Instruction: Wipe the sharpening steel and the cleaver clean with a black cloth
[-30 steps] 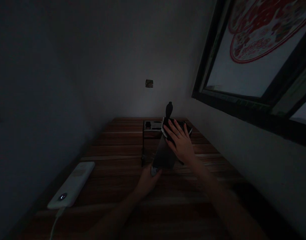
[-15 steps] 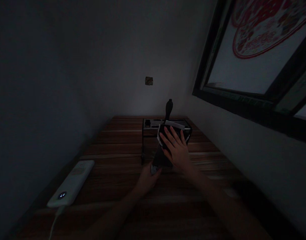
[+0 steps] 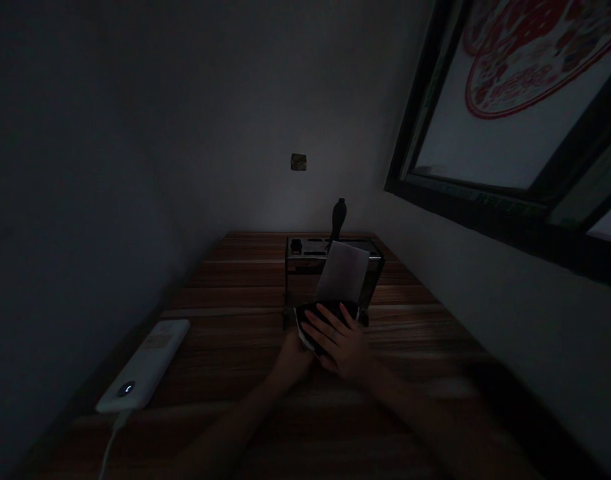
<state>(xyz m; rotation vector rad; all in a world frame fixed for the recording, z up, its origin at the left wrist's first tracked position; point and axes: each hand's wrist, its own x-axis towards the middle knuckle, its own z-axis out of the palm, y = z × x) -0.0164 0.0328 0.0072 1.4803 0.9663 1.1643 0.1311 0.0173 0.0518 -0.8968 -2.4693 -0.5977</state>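
A kitchen cleaver [image 3: 343, 270] points up and away from me, its broad flat blade standing in front of the knife rack. Its handle end is low, where my left hand [image 3: 291, 360] is closed around it; the handle itself is hidden. My right hand [image 3: 346, 343] presses a black cloth with a pale edge [image 3: 306, 327] over the lower blade, fingers spread across the cloth. The knife rack [image 3: 305, 250] has slots in its top, and a black-handled tool [image 3: 338, 217] stands up from it.
A white power bank [image 3: 145, 363] with a lit display lies at the left, its cable [image 3: 106, 443] running toward me. All this is on a striped wooden table [image 3: 225, 333]. Walls close in at the back and sides, with a dark-framed window [image 3: 480, 153] at right.
My right hand and the black cloth have slid down the blade toward my left hand. The upper blade, covered before, now shows. My left hand has hardly moved.
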